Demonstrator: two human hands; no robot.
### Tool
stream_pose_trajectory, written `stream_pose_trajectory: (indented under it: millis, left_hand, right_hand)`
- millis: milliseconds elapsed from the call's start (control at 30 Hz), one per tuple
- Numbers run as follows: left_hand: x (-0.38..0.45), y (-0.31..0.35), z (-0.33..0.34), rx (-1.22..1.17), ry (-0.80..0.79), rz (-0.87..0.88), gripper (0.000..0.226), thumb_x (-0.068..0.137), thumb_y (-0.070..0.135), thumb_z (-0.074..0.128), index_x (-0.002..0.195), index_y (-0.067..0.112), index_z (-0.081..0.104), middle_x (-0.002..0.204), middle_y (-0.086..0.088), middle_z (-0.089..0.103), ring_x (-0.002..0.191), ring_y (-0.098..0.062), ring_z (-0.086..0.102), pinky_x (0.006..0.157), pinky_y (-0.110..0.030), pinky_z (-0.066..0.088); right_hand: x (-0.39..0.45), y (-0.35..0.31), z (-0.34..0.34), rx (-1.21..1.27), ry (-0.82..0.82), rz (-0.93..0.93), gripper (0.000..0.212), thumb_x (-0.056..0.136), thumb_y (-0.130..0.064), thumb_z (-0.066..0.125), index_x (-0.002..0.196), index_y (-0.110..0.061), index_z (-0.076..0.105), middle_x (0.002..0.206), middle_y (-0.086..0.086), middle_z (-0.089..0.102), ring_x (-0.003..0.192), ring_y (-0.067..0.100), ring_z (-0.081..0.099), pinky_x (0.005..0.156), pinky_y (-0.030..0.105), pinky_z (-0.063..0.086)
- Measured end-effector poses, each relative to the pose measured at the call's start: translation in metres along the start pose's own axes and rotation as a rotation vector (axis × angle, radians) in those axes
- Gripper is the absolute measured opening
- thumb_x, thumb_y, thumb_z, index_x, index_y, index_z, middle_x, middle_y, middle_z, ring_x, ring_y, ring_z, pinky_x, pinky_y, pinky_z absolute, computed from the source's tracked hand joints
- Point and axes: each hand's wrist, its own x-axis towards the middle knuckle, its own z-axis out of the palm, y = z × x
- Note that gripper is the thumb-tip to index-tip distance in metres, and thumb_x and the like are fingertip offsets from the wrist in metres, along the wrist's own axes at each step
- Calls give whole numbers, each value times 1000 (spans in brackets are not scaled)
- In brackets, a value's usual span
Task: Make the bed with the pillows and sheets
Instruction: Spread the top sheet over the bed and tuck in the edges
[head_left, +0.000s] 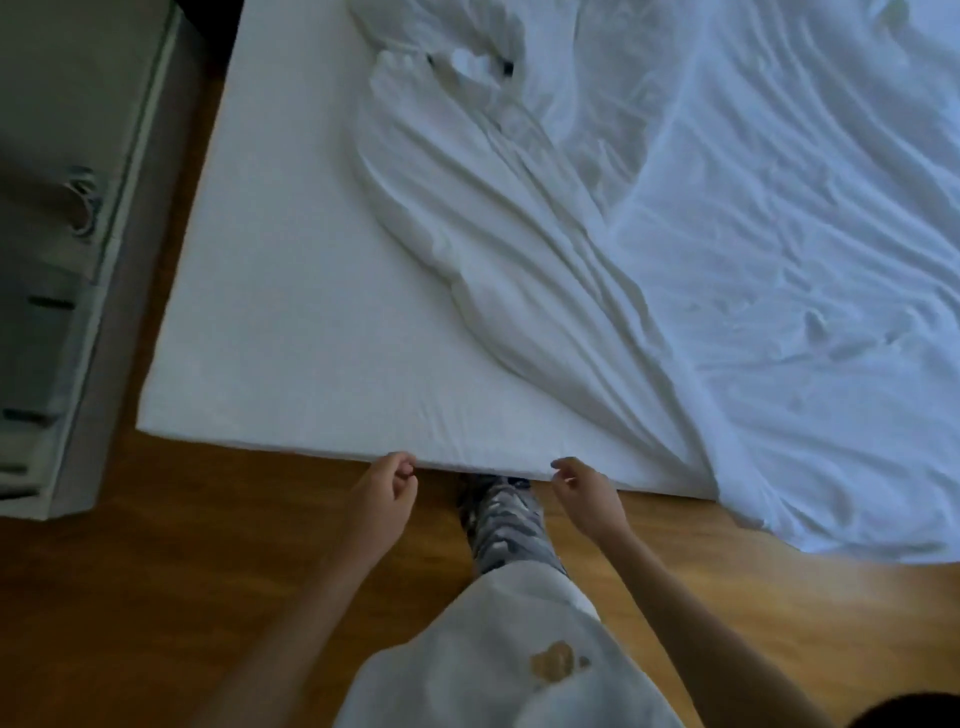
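Both hands hover at the near edge of the mattress (291, 312) — left hand (384, 493) loosely curled, right hand (584, 491) with fingers relaxed, neither holding anything. Rumpled white sheet (727, 234) covers the mattress's right part — spilling onto the wooden floor (156, 597).

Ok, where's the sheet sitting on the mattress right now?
In the head view the sheet lies rumpled over the right side of the mattress, spilling onto the wood floor at right.

Both hands, left (384, 488) and right (584, 488), curl at the mattress (291, 312) edge beside the rumpled sheet (727, 234).
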Motion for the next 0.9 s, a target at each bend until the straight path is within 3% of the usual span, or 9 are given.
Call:
stream_pose_trajectory:
  millis: [100, 200, 300, 400, 500, 567, 667, 800, 900]
  left_hand:
    - [88, 20, -9, 69, -61, 54, 31, 96, 17, 55, 127, 19, 56, 116, 8, 60, 94, -3, 55, 78, -15, 41]
    - [192, 46, -8, 134, -74, 159, 34, 95, 15, 56, 129, 18, 55, 121, 6, 59, 99, -6, 55, 82, -20, 43]
    - [293, 76, -1, 192, -58, 267, 35, 90, 10, 61, 125, 12, 57, 120, -2, 59, 107, -18, 59, 84, -29, 47]
    - [401, 117, 1, 404, -47, 547, 46, 82, 4, 63, 127, 11, 58, 125, -8, 56, 114, -28, 55, 84, -38, 52]
    - [493, 172, -1, 564, 29, 740, 63, 78, -7, 56, 138, 12, 51, 142, -17, 45, 127, -36, 46, 89, -47, 50]
    - [541, 211, 0, 684, 79, 831, 75, 78, -11, 51, 148, 14, 37, 153, -21, 29, 138, -39, 32, 102, -48, 40]
    - [592, 256, 0, 874, 8, 954, 86, 81, -8, 51, 155, 17, 15, 161, -18, 8, 148, -33, 10, 118, -40, 15]
    - [628, 265, 6, 1199, -143, 983, 99, 83, 32, 67, 155, 18, 1, 161, -13, 10, 149, -26, 5, 121, -41, 1]
    - [627, 235, -3, 1478, -350, 848, 93, 82, 56, 64, 153, 25, 13, 154, -9, 31, 144, -22, 23, 119, -43, -4]
  right_hand:
    - [81, -36, 0, 21, 78, -5, 32, 97, -28, 53, 127, -20, 57, 125, -1, 61, 105, 12, 59, 80, 23, 45]
    - [174, -71, -15, -9, 207, -85, 37, 96, -27, 56, 131, -19, 53, 134, 2, 52, 120, 20, 50, 91, 31, 45]
    - [256, -98, -43, -131, 521, -192, 51, 87, -26, 68, 133, -13, 52, 133, 11, 52, 122, 32, 48, 99, 41, 42]
    - [339, -116, -88, -230, 741, -140, 74, 81, -41, 72, 141, -13, 40, 142, 19, 42, 131, 37, 38, 111, 47, 28]
    - [397, -122, -128, -197, 684, 22, 96, 80, -55, 67, 152, -16, 17, 156, 18, 20, 144, 34, 16, 119, 44, 10]
    - [425, -121, -144, -125, 612, 94, 106, 75, -59, 69, 153, -18, 10, 155, 16, 24, 141, 34, 23, 116, 43, 19]
    - [446, -122, -141, 148, 349, 195, 110, 70, -62, 73, 152, -22, 11, 142, 13, 46, 126, 35, 46, 100, 39, 38]
    - [439, -145, -86, 79, 76, 101, 88, 74, -67, 65, 139, -14, 37, 128, 10, 58, 116, 31, 54, 91, 35, 42]
    - [416, -159, -42, 91, -31, -23, 70, 80, -60, 62, 132, -16, 45, 108, 8, 64, 99, 29, 60, 83, 36, 49]
